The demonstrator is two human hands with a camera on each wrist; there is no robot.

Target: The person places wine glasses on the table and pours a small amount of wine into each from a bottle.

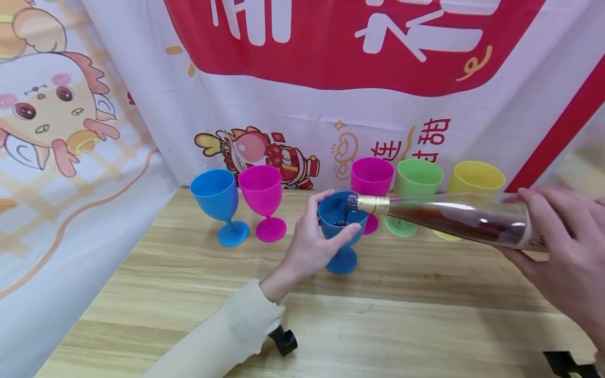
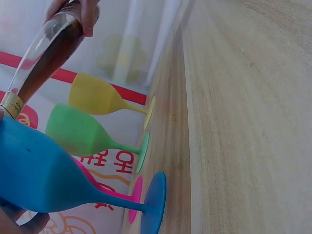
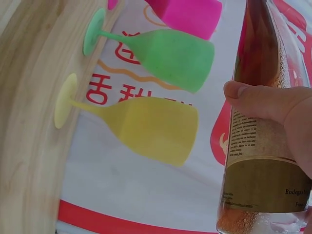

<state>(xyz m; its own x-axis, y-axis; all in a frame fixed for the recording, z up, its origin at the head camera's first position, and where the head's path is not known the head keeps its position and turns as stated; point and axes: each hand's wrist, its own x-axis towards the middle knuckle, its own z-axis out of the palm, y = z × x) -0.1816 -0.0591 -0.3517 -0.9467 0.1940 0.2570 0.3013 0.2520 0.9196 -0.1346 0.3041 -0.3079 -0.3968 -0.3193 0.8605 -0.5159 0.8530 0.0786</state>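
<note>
My left hand holds the bowl of a blue plastic goblet, thumb on the near side and fingers at the far left. The goblet's foot stands on the wooden table. My right hand grips a clear glass wine bottle around its labelled lower part, tipped almost flat with its neck pointing left. The bottle's mouth is over the goblet's rim, and dark liquid runs from it into the bowl. In the right wrist view, my thumb lies across the label of the bottle.
Behind the held goblet stand a pink goblet, a green goblet and a yellow goblet. Farther left are another blue goblet and a pink one. A printed cloth hangs along the table's back edge.
</note>
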